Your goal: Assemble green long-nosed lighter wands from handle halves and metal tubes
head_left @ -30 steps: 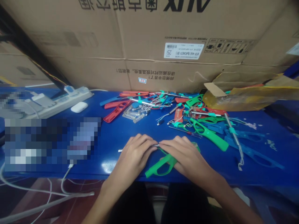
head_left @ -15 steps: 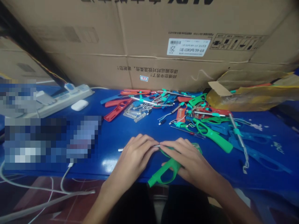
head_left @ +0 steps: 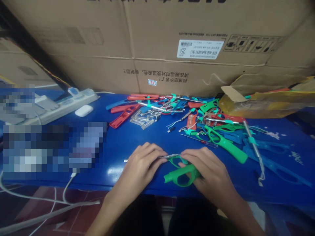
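Note:
My left hand (head_left: pixel 145 164) is closed around a thin metal tube (head_left: pixel 126 161), whose end pokes out on its left. Thin wires (head_left: pixel 174 155) show at the tube's other end, between my two hands. My right hand (head_left: pixel 209 167) grips a green plastic lighter casing (head_left: pixel 169 177) with a ring-shaped opening, pointing left over the table's front edge. Beside its fingers is a teal piece (head_left: pixel 183 160) by the wires. A second green loop shows behind the casing, its far part hidden by my right hand.
Red, blue and green casings (head_left: pixel 226 144), clear plastic parts (head_left: pixel 141 121) and wired metal tubes (head_left: pixel 251 137) lie piled behind my hands. A screwdriver (head_left: pixel 209 143) lies nearby. A power strip (head_left: pixel 61 105) and white case (head_left: pixel 84 110) are left; a large cardboard box (head_left: pixel 152 42) stands behind.
My right hand has drawn slightly right, away from the left, uncovering wires between them. The green casing has moved right and up, turning more level. My left hand stays in place.

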Action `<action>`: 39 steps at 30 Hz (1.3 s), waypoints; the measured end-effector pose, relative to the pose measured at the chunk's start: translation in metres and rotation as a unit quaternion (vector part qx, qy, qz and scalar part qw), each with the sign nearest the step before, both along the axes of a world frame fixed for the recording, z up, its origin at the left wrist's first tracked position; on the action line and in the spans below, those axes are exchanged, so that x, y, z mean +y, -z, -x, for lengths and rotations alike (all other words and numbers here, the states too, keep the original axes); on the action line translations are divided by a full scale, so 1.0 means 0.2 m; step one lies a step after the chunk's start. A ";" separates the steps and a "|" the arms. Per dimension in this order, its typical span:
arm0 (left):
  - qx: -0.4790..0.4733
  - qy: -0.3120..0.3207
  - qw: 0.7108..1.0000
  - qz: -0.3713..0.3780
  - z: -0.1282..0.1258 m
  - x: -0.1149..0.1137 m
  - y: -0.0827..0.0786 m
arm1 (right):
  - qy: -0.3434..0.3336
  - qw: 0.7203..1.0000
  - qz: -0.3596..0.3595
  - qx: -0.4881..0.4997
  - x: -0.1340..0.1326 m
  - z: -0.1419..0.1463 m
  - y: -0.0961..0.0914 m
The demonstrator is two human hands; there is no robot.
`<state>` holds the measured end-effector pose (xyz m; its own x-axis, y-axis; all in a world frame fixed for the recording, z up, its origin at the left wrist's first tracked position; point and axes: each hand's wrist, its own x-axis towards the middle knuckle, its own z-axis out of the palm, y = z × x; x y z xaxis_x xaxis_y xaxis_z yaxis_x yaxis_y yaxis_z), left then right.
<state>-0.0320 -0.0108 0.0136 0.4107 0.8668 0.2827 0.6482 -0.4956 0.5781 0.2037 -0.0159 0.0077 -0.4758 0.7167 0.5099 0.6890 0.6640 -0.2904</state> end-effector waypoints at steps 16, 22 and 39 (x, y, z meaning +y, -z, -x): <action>0.021 0.010 1.000 -0.018 0.01 -0.02 0.03 | 0.001 0.993 -0.016 -0.113 0.01 0.02 0.01; 0.025 0.011 0.999 -0.016 0.01 -0.01 0.04 | 0.006 0.992 -0.033 -0.124 0.01 0.03 0.03; 0.021 0.018 1.000 -0.012 0.00 -0.01 0.02 | 0.004 0.992 -0.035 -0.122 0.02 0.04 0.02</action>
